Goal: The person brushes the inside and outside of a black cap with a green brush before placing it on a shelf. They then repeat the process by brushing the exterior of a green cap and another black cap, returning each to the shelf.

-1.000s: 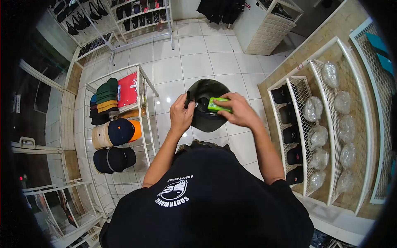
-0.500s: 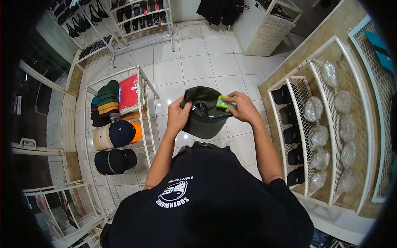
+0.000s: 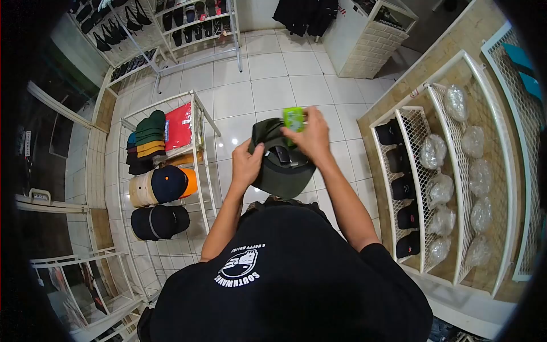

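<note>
A dark olive cap is held up in front of my body, its inside partly showing and its brim towards me. My left hand grips the cap's left edge, thumb on the inner side. Over the cap's far right part, my right hand holds a small bright green packet with pale markings. What the packet is, I cannot make out. A dark strap or tag shows inside the cap. My right fingers hide part of the cap's rim.
On the left, a white wire rack carries stacked caps and a red plastic-wrapped pack. A slanted white shelf on the right holds dark caps and plastic-wrapped bundles. Footwear racks stand at the back.
My right hand has moved left and away from me with the green packet, from the cap's right side to its far edge. The cap has tilted slightly; my left hand keeps its grip.
</note>
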### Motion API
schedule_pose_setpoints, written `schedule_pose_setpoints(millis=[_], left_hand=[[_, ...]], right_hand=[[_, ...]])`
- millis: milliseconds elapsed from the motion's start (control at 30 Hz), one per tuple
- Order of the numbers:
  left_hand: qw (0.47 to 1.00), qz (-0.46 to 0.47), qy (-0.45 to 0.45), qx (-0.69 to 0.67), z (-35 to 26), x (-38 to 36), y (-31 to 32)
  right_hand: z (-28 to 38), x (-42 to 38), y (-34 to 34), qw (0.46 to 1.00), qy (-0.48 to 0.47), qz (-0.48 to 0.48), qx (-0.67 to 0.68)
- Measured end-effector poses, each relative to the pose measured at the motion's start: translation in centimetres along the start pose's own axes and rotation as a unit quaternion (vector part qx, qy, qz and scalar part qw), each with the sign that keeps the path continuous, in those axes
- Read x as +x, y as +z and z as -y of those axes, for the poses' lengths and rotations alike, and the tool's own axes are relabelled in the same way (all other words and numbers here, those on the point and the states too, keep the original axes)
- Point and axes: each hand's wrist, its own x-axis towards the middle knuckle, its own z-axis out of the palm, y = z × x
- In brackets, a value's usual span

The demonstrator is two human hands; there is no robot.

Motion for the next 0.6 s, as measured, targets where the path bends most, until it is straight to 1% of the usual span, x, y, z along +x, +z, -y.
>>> schedule_pose_setpoints(millis=[33, 100, 167, 200, 233, 267, 300, 333, 367, 433, 467, 500, 533, 567, 600], left_hand=[[0.998, -0.021, 0.012, -0.053, 0.4, 0.2, -0.6], [0.999, -0.029, 0.004, -0.037, -0.7, 0.0, -1.6], [0.996, -0.004, -0.053, 0.066, -1.6, 0.2, -1.8], [0.997, -0.009, -0.024, 0.079, -1.5, 0.3, -1.4], [0.996, -0.008, -0.025, 0.080, -1.4, 0.0, -1.0], [0.999, -0.004, 0.004, 0.050, -1.5, -0.1, -0.6], [0.999, 0.001, 0.031, 0.020, -1.7, -0.2, -0.3], [0.998, -0.007, 0.012, -0.054, -1.1, -0.1, 0.1], [0.998, -0.005, 0.013, -0.056, -0.5, 0.0, -0.1], [1.000, -0.008, 0.006, -0.016, -0.3, 0.3, -0.8], [1.000, -0.013, 0.009, -0.018, -0.3, 0.9, -0.7], [1.000, -0.009, -0.009, -0.010, -0.3, 0.9, -0.7], [1.000, 0.000, -0.029, -0.001, -0.3, 0.4, -0.8], [0.999, 0.012, -0.049, 0.009, -0.1, 0.0, -0.8], [0.998, 0.017, -0.048, -0.026, 0.3, -0.3, 0.0]], right_hand=[[-1.6, 0.2, -0.2, 0.999, 0.014, -0.027, -0.034], [-4.1, 0.7, -0.8, 0.994, 0.074, -0.039, -0.063], [-2.1, 0.9, -2.5, 0.996, 0.069, -0.038, -0.040], [-0.7, 0.4, -2.8, 0.997, 0.067, -0.024, 0.012], [0.1, -0.2, -2.6, 0.995, 0.068, -0.012, 0.066], [-0.5, -0.5, -1.4, 0.993, 0.068, 0.020, 0.090], [-1.5, -0.6, -0.9, 0.993, 0.071, 0.016, 0.089], [-2.5, -0.4, -0.9, 0.998, 0.069, -0.008, 0.014], [-3.6, -0.3, -1.0, 0.995, 0.065, -0.029, -0.063], [-3.1, -0.4, -2.2, 0.992, 0.075, -0.045, -0.087], [-2.8, -0.3, -2.9, 0.994, 0.074, -0.080, -0.006], [-1.5, -0.7, -4.0, 0.988, 0.080, -0.108, 0.076], [0.0, -1.1, -4.4, 0.984, 0.095, -0.087, 0.123], [0.2, -1.6, -3.8, 0.983, 0.105, -0.084, 0.122], [0.3, -1.9, -3.2, 0.991, 0.087, -0.026, 0.100]])
